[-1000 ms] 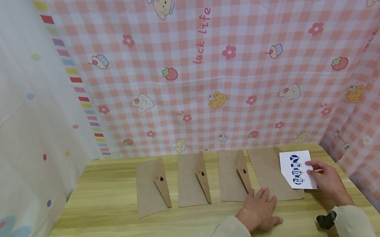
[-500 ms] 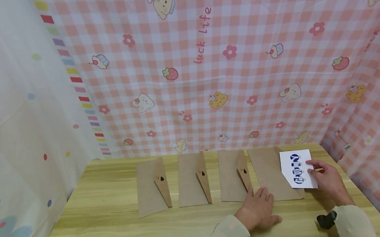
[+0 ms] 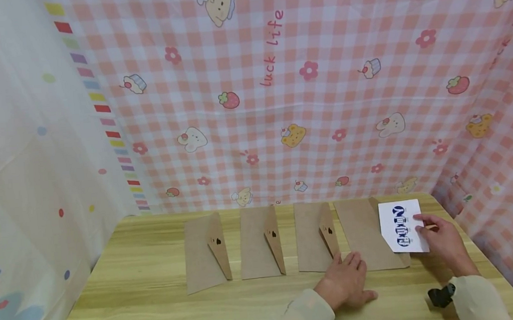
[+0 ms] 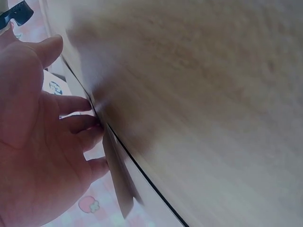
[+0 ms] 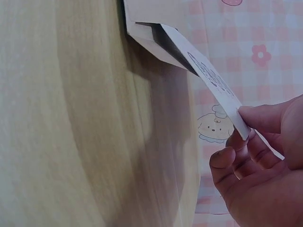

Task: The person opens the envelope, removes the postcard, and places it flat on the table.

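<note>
My right hand (image 3: pixel 444 240) pinches the right edge of a white card (image 3: pixel 403 228) with dark blue printing between thumb and fingers. The card's left end lies at the open mouth of the rightmost brown paper envelope (image 3: pixel 362 237), its flap unfolded. In the right wrist view, the card (image 5: pixel 208 78) slants with its far end inside the envelope's opening (image 5: pixel 163 45). My left hand (image 3: pixel 345 281) lies palm down with fingers extended, fingertips at the bottom edge of that envelope and by the lower corner of its neighbour (image 3: pixel 312 238). The card's inserted part is hidden.
Two more brown envelopes, one at far left (image 3: pixel 202 252) and one beside it (image 3: pixel 257 243), stand in the row with flaps partly raised. The wooden table (image 3: pixel 160 313) meets a checked pink cloth (image 3: pixel 255 145) behind. A black wrist device (image 3: pixel 441 296) sits by the right sleeve.
The right hand and the card have shifted slightly away from me, towards the back of the table. My left hand has slid a little to the left.
</note>
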`<state>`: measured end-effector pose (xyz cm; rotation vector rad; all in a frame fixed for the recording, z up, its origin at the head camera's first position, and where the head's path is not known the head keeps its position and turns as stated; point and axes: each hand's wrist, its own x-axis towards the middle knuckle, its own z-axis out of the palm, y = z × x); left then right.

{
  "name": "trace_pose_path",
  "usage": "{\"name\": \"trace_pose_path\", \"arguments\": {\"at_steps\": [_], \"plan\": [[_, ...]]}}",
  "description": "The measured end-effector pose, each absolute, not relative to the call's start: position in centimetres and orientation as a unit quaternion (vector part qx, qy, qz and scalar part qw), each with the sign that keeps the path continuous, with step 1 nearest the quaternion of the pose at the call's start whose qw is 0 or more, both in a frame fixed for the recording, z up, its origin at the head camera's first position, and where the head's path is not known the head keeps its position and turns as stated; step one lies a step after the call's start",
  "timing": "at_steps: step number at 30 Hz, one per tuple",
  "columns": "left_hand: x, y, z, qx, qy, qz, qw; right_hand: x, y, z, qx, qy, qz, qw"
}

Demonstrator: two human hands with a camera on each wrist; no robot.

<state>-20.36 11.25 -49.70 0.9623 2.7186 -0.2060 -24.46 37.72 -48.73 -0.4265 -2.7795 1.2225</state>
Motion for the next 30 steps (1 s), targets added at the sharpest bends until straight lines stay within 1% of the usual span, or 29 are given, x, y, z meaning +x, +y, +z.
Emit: {"name": "trace_pose_path", "arguments": {"at_steps": [7, 11, 15, 25, 30], "plan": [[-20.4, 11.0, -49.6, 0.336, 0.931, -0.083, 0.113, -24.3, 37.9, -48.4, -0.138, -0.910, 0.389, 0.040], [-20.4, 11.0, -49.6, 0.336, 0.931, -0.084, 0.114, -24.3, 38.0, -48.2, -0.132, -0.912, 0.384, 0.060], [-20.4, 11.0, -49.5, 0.335, 0.931, -0.087, 0.111, -24.1, 38.1, -48.1, -0.132, -0.911, 0.386, 0.068], [-20.5, 11.0, -49.8, 0.333, 0.932, -0.090, 0.109, -23.8, 38.5, -47.6, -0.142, -0.909, 0.388, 0.065], [-20.5, 11.0, -49.9, 0.336, 0.932, -0.091, 0.096, -23.7, 38.7, -47.4, -0.144, -0.910, 0.384, 0.061]]}}
